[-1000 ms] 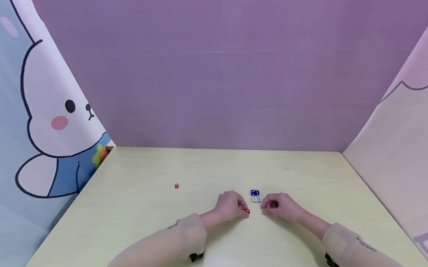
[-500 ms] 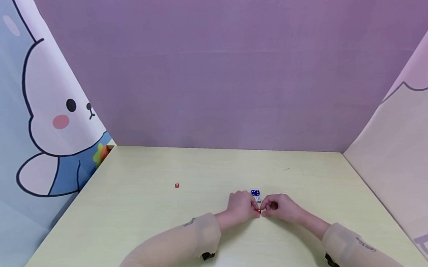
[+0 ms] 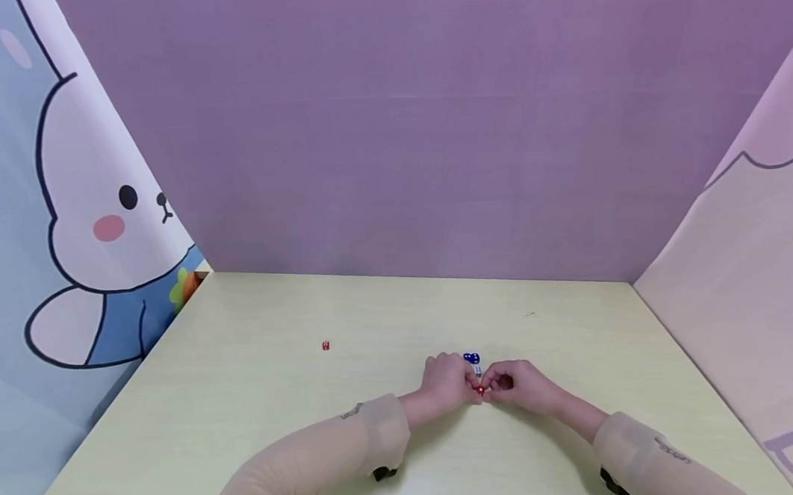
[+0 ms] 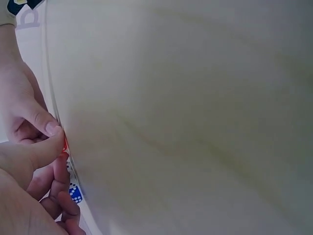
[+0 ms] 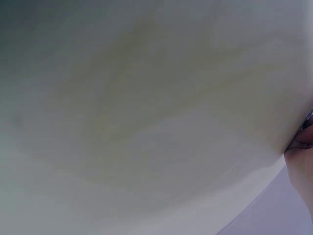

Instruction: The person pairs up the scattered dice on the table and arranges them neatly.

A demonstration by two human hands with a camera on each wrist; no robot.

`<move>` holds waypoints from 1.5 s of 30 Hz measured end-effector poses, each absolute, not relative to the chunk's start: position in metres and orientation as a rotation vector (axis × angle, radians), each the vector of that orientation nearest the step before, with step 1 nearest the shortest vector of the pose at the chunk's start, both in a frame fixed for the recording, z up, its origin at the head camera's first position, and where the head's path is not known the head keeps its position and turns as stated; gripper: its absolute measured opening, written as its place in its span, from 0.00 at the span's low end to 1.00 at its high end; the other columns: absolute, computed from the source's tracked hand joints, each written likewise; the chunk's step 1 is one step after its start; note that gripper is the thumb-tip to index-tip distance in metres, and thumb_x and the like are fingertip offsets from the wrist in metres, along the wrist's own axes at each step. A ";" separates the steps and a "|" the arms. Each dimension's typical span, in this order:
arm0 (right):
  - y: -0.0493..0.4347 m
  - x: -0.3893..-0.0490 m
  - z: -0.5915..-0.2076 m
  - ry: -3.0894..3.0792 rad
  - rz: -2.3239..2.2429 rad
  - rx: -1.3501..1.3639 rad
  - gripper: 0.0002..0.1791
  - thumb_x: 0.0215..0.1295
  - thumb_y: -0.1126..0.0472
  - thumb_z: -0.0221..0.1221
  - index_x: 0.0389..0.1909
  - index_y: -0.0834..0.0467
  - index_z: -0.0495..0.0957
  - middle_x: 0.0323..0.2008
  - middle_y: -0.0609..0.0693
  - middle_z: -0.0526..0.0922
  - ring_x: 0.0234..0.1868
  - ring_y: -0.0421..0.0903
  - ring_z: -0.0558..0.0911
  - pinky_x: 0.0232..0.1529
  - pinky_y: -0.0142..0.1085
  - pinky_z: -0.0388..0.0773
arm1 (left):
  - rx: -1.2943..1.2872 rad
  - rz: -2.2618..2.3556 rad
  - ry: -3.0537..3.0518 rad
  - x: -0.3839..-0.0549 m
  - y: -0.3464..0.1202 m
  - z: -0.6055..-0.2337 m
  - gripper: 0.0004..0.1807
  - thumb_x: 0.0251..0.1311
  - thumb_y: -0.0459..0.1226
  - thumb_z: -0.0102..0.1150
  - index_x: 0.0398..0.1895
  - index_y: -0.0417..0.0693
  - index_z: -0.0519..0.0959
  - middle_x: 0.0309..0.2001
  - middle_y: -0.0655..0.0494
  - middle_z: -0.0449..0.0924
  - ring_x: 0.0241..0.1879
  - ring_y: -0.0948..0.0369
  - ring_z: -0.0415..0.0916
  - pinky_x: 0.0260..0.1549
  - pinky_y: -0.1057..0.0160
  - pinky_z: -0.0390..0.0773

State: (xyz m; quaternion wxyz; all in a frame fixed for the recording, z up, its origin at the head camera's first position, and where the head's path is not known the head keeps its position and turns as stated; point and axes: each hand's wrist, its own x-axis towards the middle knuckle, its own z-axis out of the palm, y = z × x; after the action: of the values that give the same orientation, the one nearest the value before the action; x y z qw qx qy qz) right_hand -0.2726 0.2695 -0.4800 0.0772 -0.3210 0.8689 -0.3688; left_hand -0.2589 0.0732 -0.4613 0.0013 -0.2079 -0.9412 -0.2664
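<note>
In the head view, my left hand [image 3: 447, 383] pinches a small red die [image 3: 481, 390] between thumb and fingers, just above or on the table. My right hand [image 3: 521, 383] meets it from the other side, thumb and fingertips at the same die in a pinch. The left wrist view shows the red die [image 4: 64, 146] partly covered by both thumbs. Just beyond the fingers are white dice [image 3: 478, 371], partly hidden by my left hand, and behind them blue dice [image 3: 472, 358]. The right wrist view catches only part of my right hand [image 5: 303, 156] at its edge.
Another red die [image 3: 325, 345] lies apart on the left of the pale wooden table [image 3: 244, 420]. A purple panel [image 3: 391, 143] stands along the back edge, with printed cloths at both sides.
My left hand has moved right with the red die, until it meets my right hand, and now covers part of the white dice. The right hand has hardly moved; its fingertips now reach the die.
</note>
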 end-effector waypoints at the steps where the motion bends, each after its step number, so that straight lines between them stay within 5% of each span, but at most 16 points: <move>1: 0.270 -0.273 -0.480 2.607 -1.095 -0.963 0.07 0.55 0.63 0.66 0.34 0.51 0.80 0.24 0.40 0.76 0.25 0.32 0.70 0.27 0.26 0.70 | -0.656 -0.844 -2.953 -0.259 0.072 -0.461 0.09 0.37 0.47 0.76 0.21 0.60 0.85 0.19 0.73 0.77 0.29 0.68 0.69 0.39 0.60 0.65; 20: 0.267 -0.271 -0.475 2.594 -1.100 -0.840 0.08 0.54 0.59 0.68 0.33 0.51 0.80 0.24 0.44 0.75 0.25 0.35 0.69 0.26 0.25 0.68 | -0.651 -1.058 -2.904 -0.273 -0.012 -0.441 0.11 0.46 0.42 0.73 0.32 0.50 0.83 0.21 0.70 0.75 0.30 0.68 0.71 0.54 0.46 0.60; 26: 0.268 -0.272 -0.477 2.607 -1.076 -0.842 0.07 0.55 0.59 0.67 0.34 0.51 0.80 0.24 0.42 0.75 0.25 0.34 0.69 0.26 0.25 0.68 | -0.635 -1.116 -2.847 -0.271 -0.044 -0.437 0.12 0.47 0.38 0.72 0.34 0.45 0.83 0.22 0.66 0.75 0.33 0.60 0.72 0.46 0.54 0.69; 31: 0.268 -0.271 -0.478 2.611 -1.067 -0.853 0.07 0.55 0.59 0.66 0.34 0.51 0.80 0.24 0.42 0.75 0.24 0.34 0.69 0.26 0.25 0.68 | -0.557 -1.026 -2.820 -0.273 -0.070 -0.439 0.12 0.46 0.39 0.72 0.35 0.47 0.83 0.23 0.68 0.73 0.34 0.58 0.69 0.39 0.57 0.67; 45: 0.268 -0.273 -0.477 2.603 -1.056 -0.860 0.06 0.56 0.60 0.66 0.34 0.51 0.79 0.23 0.42 0.74 0.24 0.34 0.69 0.26 0.25 0.67 | -0.311 -0.834 -2.884 -0.286 -0.157 -0.445 0.16 0.45 0.37 0.72 0.39 0.45 0.83 0.29 0.56 0.78 0.36 0.54 0.68 0.46 0.45 0.64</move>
State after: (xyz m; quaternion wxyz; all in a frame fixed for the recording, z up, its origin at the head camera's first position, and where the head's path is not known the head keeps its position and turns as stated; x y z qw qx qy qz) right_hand -0.2729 0.2681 -0.4765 0.1018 -0.2911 0.8815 -0.3576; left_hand -0.2859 -0.1566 -0.4455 0.0615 -0.1030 -0.9537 -0.2756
